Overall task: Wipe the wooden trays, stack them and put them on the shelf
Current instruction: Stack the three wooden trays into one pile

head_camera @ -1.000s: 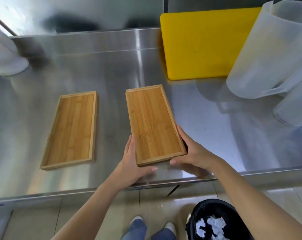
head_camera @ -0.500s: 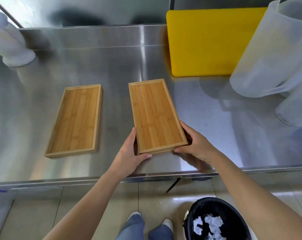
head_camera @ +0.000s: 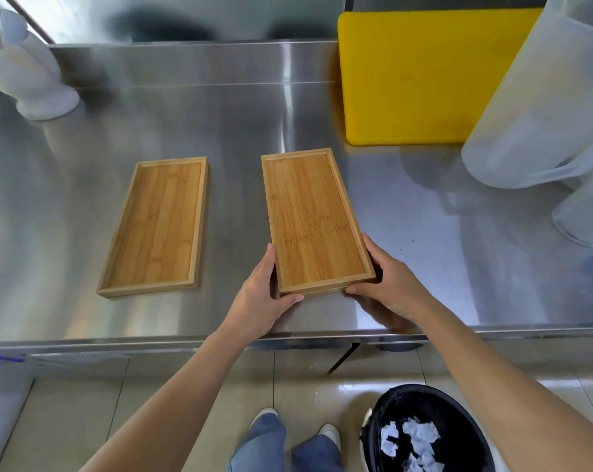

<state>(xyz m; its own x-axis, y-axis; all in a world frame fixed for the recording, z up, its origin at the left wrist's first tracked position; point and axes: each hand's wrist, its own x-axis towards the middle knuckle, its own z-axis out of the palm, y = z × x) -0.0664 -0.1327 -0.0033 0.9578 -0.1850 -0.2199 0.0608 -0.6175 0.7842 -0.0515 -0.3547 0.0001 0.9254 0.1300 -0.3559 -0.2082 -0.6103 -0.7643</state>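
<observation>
Rectangular bamboo wooden tray [head_camera: 314, 219] on steel counter [head_camera: 84, 233] near front edge, left hand [head_camera: 259, 294] and right hand [head_camera: 390, 284] fingers closed on its near corners, second matching tray [head_camera: 155, 226] apart to left; stacking, shelving not done, wiping state unclear.

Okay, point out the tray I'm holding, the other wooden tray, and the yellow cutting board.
Held tray [head_camera: 310, 219], head view: middle of its inner floor.
Other wooden tray [head_camera: 159, 223], head view: middle of its inner floor.
Yellow cutting board [head_camera: 421, 76], head view: centre of its top face.
</observation>
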